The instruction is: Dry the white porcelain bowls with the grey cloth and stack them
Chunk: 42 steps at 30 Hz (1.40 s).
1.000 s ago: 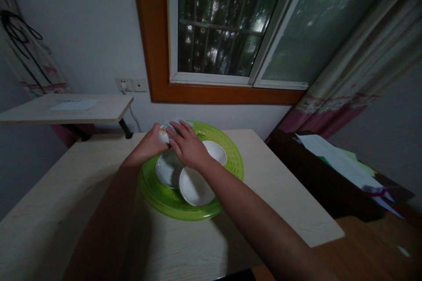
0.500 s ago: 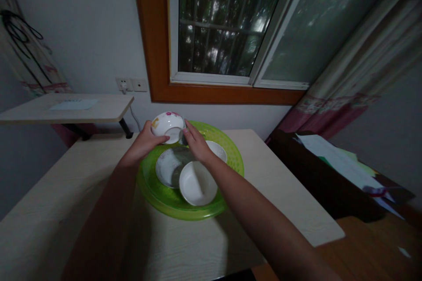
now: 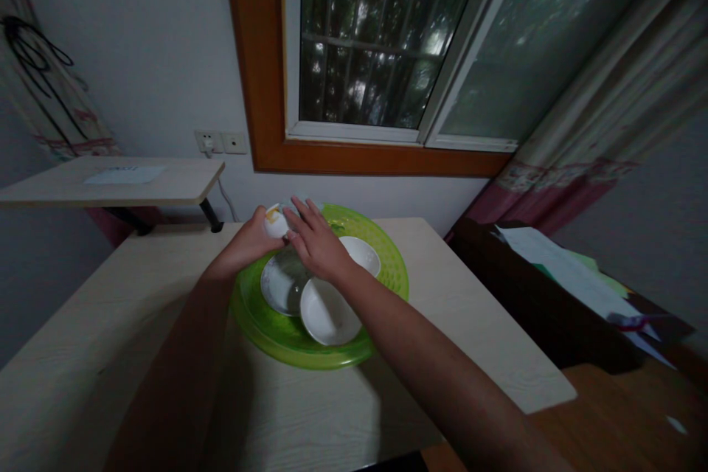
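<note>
A round green plastic basin [image 3: 387,276] sits on the pale wooden table [image 3: 99,354]. Inside it lie a white bowl [image 3: 326,313] at the front, a white dish [image 3: 281,282] to its left and another white bowl [image 3: 362,254] behind. My left hand [image 3: 248,242] grips a small white bowl with a coloured pattern [image 3: 274,221] above the basin's far left rim. My right hand [image 3: 313,240] lies over that bowl from the right, fingers stretched across it, hiding most of it.
A second pale table [image 3: 110,181] stands to the left by the wall. A dark cabinet with papers [image 3: 558,273] stands to the right of the table. A window and a curtain [image 3: 602,103] are behind. A wall socket [image 3: 220,141] is near the window frame.
Half a second ago the patterned bowl was lifted and turned bottom towards me with my right fingertips at its rim. It is lower now, and my right hand covers it again.
</note>
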Motion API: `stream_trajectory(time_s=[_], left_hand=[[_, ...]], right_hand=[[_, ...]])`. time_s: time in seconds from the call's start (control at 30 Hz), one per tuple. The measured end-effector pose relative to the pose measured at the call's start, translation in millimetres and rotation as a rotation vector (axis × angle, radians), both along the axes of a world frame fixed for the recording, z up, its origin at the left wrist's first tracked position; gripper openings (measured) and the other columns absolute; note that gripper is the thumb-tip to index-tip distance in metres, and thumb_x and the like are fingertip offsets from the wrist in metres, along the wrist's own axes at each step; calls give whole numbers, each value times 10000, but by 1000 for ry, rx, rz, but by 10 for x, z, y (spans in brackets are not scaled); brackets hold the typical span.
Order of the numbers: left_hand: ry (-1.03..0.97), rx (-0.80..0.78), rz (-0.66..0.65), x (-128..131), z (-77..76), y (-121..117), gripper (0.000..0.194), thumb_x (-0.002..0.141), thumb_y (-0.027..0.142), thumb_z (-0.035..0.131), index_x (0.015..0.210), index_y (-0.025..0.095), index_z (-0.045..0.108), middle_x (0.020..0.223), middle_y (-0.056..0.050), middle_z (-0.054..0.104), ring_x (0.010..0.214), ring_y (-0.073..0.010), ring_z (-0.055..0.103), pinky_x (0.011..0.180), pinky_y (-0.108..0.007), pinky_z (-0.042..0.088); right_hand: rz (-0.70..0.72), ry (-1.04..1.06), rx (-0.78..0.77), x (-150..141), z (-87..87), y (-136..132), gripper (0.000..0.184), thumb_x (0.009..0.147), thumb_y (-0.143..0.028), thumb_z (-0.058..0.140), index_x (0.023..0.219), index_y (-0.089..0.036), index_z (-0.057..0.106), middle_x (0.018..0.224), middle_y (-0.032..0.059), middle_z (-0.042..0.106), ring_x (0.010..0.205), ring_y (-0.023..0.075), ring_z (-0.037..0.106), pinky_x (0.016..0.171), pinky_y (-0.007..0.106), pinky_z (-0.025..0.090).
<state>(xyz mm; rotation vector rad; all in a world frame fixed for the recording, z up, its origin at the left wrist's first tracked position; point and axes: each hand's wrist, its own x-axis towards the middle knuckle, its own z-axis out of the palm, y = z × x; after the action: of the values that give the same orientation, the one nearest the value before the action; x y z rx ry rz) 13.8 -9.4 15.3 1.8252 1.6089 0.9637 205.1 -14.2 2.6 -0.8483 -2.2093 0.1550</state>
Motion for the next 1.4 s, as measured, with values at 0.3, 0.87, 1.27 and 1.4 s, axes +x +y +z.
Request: stream_trajectory(time_s=[0.3, 0.87, 1.27, 1.4], left_hand=[[24, 44, 12, 8, -13, 2, 541, 638, 429, 786, 1009, 226, 448, 1035, -86, 695, 915, -258, 681, 747, -342, 524], [-82, 26, 61, -66, -57, 74, 587, 643, 403, 804, 1070, 214, 448, 1114, -94, 657, 1020, -271, 661, 868, -380, 539], [-231, 74, -24, -79, -111, 58, 515, 687, 315, 724, 1117, 199, 467, 1069, -53, 658, 961, -213, 654, 818, -331, 528], [-206, 52, 10, -82, -108, 65, 601, 666, 390, 773, 1150, 198, 473, 1118, -75, 662, 1010, -241, 655, 848, -352, 526]], right_hand=[[-53, 91, -57, -53, -17, 36, 504, 1055, -441, 360, 1524, -271, 436, 1661, 49, 301, 1572, 230, 175, 1282, 520, 197], [-21, 215, -191, 34, -106, 108, 638, 1038, -575, 316, 1587, -249, 312, 1684, 74, 232, 1562, 212, 220, 1280, 487, 207], [62, -142, 77, -82, 94, -136, 516, 1037, -428, 440, 1534, -296, 404, 1681, 23, 245, 1588, 275, 57, 1262, 622, 160], [44, -48, 28, -65, 66, -72, 509, 1054, -430, 391, 1550, -316, 376, 1684, 13, 236, 1589, 243, 66, 1269, 584, 184]])
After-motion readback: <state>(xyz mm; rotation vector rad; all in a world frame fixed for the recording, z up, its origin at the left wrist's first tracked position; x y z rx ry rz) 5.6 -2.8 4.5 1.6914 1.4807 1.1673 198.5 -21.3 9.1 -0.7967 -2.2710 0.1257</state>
